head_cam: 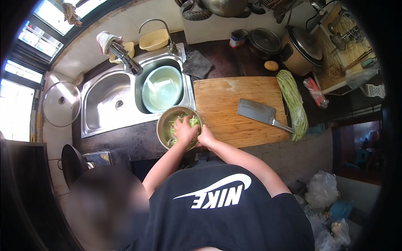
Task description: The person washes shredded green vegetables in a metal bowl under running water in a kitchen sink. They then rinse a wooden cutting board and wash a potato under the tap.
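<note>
A round metal bowl (160, 133) sits at the counter's front edge, between the sink and the cutting board, with shredded pale-green vegetable (172, 140) inside. My left hand (186, 130) reaches down into it, fingers spread and their tips among the shreds; whether it grips any is hidden. At the bowl's right side, my right hand (206, 137) holds the rim, thumb uppermost. Right of the hands lies a wooden cutting board (220, 106). On it rests a cleaver (256, 109), its handle pointing to the lower right over the board's edge.
Behind the bowl, a light-blue basin (162, 89) of water stands in the right bowl of the steel double sink (108, 103). A bundle of long beans (292, 105) lies along the board's right edge. Farther back are a grey cloth (197, 65), a lidded pot (264, 40) and a rice cooker (300, 51).
</note>
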### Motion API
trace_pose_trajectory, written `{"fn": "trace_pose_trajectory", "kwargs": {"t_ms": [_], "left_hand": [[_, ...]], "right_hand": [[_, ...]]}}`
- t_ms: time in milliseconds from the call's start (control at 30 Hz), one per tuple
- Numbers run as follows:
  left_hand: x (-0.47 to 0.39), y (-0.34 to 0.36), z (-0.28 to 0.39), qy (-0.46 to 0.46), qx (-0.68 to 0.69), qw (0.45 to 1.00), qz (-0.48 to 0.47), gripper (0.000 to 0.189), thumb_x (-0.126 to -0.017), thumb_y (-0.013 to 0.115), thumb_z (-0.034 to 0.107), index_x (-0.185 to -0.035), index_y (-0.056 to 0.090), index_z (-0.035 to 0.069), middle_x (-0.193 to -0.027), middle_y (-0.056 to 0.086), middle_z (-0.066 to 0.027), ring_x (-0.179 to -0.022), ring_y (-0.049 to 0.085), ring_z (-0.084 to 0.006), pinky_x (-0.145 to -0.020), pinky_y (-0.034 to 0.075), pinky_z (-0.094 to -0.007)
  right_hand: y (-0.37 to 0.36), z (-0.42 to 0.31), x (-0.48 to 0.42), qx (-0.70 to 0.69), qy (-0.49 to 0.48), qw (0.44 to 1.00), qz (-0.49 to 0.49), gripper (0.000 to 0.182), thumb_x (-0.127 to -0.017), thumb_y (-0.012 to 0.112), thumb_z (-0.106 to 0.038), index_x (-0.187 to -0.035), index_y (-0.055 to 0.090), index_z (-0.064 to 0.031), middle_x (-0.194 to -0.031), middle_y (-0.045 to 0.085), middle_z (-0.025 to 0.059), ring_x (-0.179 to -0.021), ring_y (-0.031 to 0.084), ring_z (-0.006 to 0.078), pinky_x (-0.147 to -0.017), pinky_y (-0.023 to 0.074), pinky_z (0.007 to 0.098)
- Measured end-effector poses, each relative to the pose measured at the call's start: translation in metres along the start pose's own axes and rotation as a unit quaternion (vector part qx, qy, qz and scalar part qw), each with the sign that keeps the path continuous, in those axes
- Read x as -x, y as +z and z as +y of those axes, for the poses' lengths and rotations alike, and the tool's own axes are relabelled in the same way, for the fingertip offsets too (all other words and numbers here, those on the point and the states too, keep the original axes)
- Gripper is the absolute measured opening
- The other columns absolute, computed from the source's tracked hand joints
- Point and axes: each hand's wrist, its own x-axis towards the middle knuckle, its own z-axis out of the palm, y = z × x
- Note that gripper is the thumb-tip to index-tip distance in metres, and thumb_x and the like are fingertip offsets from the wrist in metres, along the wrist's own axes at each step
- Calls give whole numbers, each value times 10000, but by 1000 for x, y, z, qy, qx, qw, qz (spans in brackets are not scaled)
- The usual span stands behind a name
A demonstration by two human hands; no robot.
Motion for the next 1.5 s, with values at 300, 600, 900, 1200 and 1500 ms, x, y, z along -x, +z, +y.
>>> {"fn": "trace_pose_trajectory", "kwargs": {"t_ms": [300,600,900,1200,1500], "left_hand": [[-33,-3,-44,202,5,979,15,406,-590,607,-33,-973,632,99,-1003,574,-142,-920,538,-366,-789,460,-405],[-13,-37,-55,124,-167,966,-155,998,-522,809,270,-1364,283,164,-1351,225,-321,-1225,275,-494,-1004,298,-500],[-3,-4,-52,140,-48,989,-17,672,-609,623,-16,-1231,463,183,-1141,420,-247,-995,485,-436,-872,424,-438],[-31,-39,-50,28,73,989,-128,859,-556,759,139,-1323,374,177,-1284,305,-260,-1150,403,-385,-976,375,-373],[-6,-9,-56,30,-195,974,-111,913,-621,683,95,-1381,205,263,-1250,272,-308,-1184,322,-448,-922,398,-454]], "right_hand": [[0,-5,5,-18,11,1000,-1,385,-727,461,135,-1086,390,18,-958,548,177,-725,629,287,-478,567,318],[-2,-1,1,-14,18,1000,-5,381,-737,457,135,-1096,391,24,-985,548,182,-719,627,272,-484,568,302],[-2,-7,7,-11,15,1000,-1,404,-731,454,143,-1108,392,12,-985,545,181,-719,629,274,-484,570,304],[1,4,-1,-28,4,1000,0,371,-738,449,141,-1080,377,16,-995,534,182,-733,627,277,-494,573,314],[1,-2,4,-14,9,1000,-12,387,-730,454,141,-1092,379,29,-998,526,172,-728,623,272,-481,571,310]]}}
